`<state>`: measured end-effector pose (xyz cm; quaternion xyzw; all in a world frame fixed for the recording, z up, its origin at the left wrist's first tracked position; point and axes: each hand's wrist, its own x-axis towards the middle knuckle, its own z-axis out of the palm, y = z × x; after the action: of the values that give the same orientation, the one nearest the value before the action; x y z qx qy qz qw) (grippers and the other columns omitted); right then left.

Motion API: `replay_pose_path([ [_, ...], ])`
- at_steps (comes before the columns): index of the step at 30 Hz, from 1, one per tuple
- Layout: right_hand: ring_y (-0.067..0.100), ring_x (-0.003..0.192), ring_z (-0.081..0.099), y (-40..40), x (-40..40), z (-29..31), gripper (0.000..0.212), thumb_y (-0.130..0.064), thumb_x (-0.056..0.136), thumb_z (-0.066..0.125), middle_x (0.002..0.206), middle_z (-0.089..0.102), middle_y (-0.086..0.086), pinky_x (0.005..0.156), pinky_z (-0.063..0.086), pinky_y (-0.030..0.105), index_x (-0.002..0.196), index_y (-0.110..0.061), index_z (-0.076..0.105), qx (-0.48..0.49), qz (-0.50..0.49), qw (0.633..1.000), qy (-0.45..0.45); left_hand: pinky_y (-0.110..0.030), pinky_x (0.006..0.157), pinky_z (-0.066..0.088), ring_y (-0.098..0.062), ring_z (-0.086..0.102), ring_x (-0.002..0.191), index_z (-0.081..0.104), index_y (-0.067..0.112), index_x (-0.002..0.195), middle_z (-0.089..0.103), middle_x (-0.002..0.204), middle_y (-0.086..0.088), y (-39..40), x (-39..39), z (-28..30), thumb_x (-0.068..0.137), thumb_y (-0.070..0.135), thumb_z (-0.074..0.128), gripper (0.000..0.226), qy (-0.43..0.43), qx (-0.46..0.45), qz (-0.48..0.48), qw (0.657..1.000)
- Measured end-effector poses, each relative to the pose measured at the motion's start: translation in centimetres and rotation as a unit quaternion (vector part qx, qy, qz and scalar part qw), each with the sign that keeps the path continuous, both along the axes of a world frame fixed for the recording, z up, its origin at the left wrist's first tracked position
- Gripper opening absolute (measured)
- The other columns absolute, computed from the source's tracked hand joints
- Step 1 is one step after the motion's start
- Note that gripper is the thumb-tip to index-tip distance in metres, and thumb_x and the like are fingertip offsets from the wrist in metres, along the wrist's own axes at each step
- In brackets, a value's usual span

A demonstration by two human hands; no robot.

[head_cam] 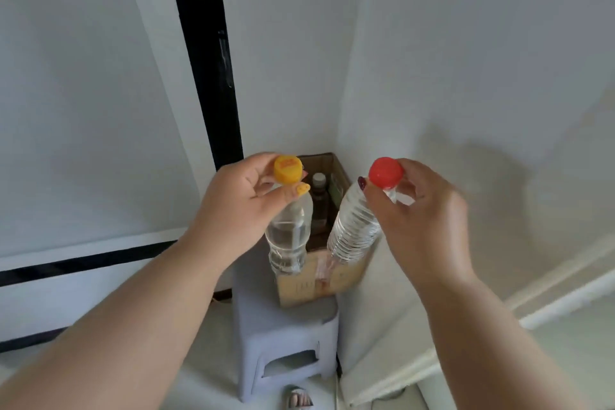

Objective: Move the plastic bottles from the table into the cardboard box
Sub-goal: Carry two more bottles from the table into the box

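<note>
Over the box (321, 280), left hand (244, 201) grips the yellow-capped bottle (289, 230), right hand (412, 206) the red-capped bottle (354, 226); one dark bottle (320, 200) stands inside.

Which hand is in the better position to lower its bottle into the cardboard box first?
Probably the left hand. Its yellow-capped bottle hangs nearly upright at the cardboard box opening, while the right hand holds the red-capped bottle tilted.
</note>
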<state>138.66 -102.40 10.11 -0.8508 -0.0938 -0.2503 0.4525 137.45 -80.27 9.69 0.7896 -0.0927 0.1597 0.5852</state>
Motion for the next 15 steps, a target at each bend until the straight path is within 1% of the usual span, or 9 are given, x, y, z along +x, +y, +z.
replay_pose_path([
  [2,0.012,0.082,0.067,1.1,4.3,-1.6,0.020,-0.047,0.084,0.067,0.082,0.070,-0.011,0.073,0.055,0.037,0.087,-0.027,0.065,-0.005,0.017,1.000,0.014,-0.023,0.088,0.056,0.000,0.072,0.101,0.074,0.033,0.102,0.078,0.103,0.019,0.4,3.4,-1.1,0.080,0.037,0.079,0.023,0.016,0.012,0.017,1.000],
  [3,0.010,0.082,0.066,1.6,6.3,-2.5,0.020,-0.048,0.085,0.066,0.082,0.069,-0.011,0.073,0.055,0.037,0.087,-0.028,0.064,-0.005,0.022,0.999,0.025,-0.028,0.089,0.056,-0.001,0.072,0.101,0.074,0.035,0.102,0.077,0.103,0.019,0.5,5.0,-1.6,0.078,0.042,0.078,0.025,0.029,0.019,0.025,0.999],
  [5,0.005,0.082,0.064,2.6,9.9,-4.5,0.018,-0.051,0.085,0.064,0.082,0.068,-0.016,0.071,0.051,0.025,0.088,-0.034,0.061,-0.006,0.025,0.999,0.041,-0.032,0.088,0.057,0.000,0.071,0.098,0.073,0.039,0.102,0.076,0.100,0.021,0.7,8.0,-2.9,0.074,0.052,0.072,0.031,0.061,0.044,0.047,0.996],
  [6,0.001,0.082,0.063,3.1,11.5,-5.5,0.016,-0.052,0.084,0.063,0.082,0.067,-0.018,0.070,0.047,0.020,0.089,-0.037,0.061,-0.005,0.024,0.998,0.053,-0.029,0.086,0.056,0.003,0.070,0.096,0.073,0.040,0.102,0.076,0.099,0.023,0.8,9.4,-3.6,0.073,0.054,0.071,0.032,0.076,0.056,0.057,0.994],
  [7,-0.001,0.082,0.062,3.4,13.1,-6.6,0.015,-0.052,0.083,0.063,0.082,0.066,-0.019,0.070,0.045,0.018,0.090,-0.039,0.060,-0.005,0.023,0.997,0.071,-0.023,0.082,0.055,0.007,0.069,0.095,0.072,0.042,0.102,0.075,0.097,0.026,0.8,10.7,-4.5,0.074,0.056,0.070,0.031,0.089,0.064,0.065,0.992],
  [9,-0.002,0.082,0.060,4.0,15.8,-8.9,0.013,-0.049,0.083,0.066,0.082,0.065,-0.019,0.069,0.044,0.019,0.090,-0.040,0.060,-0.013,0.024,0.994,0.110,-0.012,0.075,0.050,0.010,0.066,0.095,0.070,0.047,0.099,0.072,0.096,0.030,1.0,13.0,-6.4,0.075,0.054,0.072,0.025,0.105,0.075,0.075,0.989],
  [11,0.000,0.078,0.060,4.4,18.1,-11.2,0.012,-0.044,0.083,0.069,0.079,0.064,-0.017,0.067,0.047,0.022,0.090,-0.039,0.060,-0.031,0.025,0.989,0.144,-0.006,0.070,0.050,0.011,0.064,0.097,0.068,0.054,0.093,0.070,0.096,0.034,1.2,14.8,-8.7,0.078,0.049,0.076,0.018,0.116,0.096,0.084,0.985],
  [13,0.002,0.077,0.060,4.8,20.0,-13.4,0.013,-0.038,0.084,0.073,0.080,0.065,-0.015,0.067,0.049,0.026,0.090,-0.037,0.061,-0.041,0.026,0.983,0.177,-0.007,0.070,0.051,0.010,0.064,0.093,0.066,0.056,0.086,0.069,0.092,0.033,1.4,16.4,-11.1,0.078,0.045,0.079,0.019,0.148,0.128,0.089,0.977],
  [15,0.004,0.079,0.060,5.2,21.6,-15.2,0.014,-0.035,0.085,0.074,0.082,0.065,-0.013,0.068,0.050,0.028,0.092,-0.035,0.062,-0.049,0.026,0.975,0.213,-0.010,0.069,0.049,0.004,0.066,0.083,0.065,0.052,0.085,0.071,0.083,0.025,1.6,18.1,-13.2,0.077,0.044,0.081,0.019,0.193,0.171,0.090,0.962],
])
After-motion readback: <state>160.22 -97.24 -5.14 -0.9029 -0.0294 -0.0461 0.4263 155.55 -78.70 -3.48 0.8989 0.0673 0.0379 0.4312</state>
